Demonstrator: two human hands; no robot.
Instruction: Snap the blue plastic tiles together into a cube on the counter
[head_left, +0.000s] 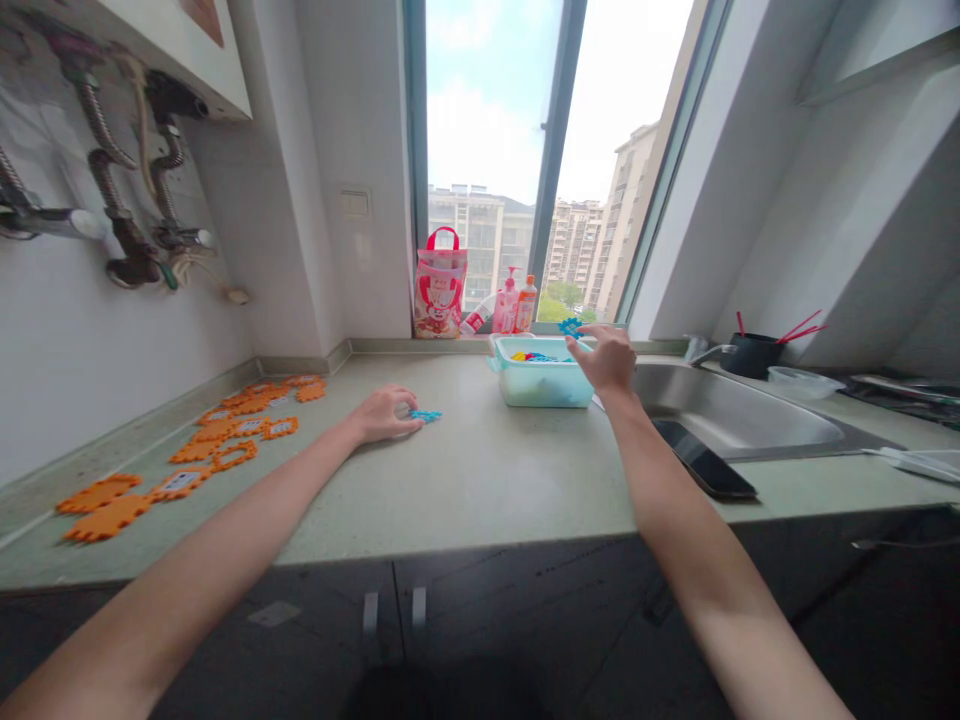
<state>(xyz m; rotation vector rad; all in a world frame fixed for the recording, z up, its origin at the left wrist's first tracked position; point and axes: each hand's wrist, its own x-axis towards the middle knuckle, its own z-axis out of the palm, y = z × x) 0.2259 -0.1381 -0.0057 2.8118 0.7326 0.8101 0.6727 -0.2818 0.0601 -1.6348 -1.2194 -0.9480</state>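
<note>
My left hand (386, 414) rests on the pale green countertop (465, 490), fingers closed on a flat blue puzzle piece with a toothed edge (427, 415). Above the far right side of a light teal plastic tub (544, 385), my right hand (609, 358) pinches another blue toothed piece (570, 327) between thumb and fingers. Inside the tub lie blue, yellow and red pieces (521, 356), partly hidden by its wall. To the left, orange toothed pieces (112, 515) are laid out in loose rows, some with pale inserts and some shaped like open frames.
A steel sink (742, 415) is at the right, with a dark phone-like slab (705, 460) at its near edge. On the windowsill stand a pink bag (440, 290) and pump bottles (506, 305). A black pot (752, 354) sits behind the sink. Pipes (112, 190) hang at left.
</note>
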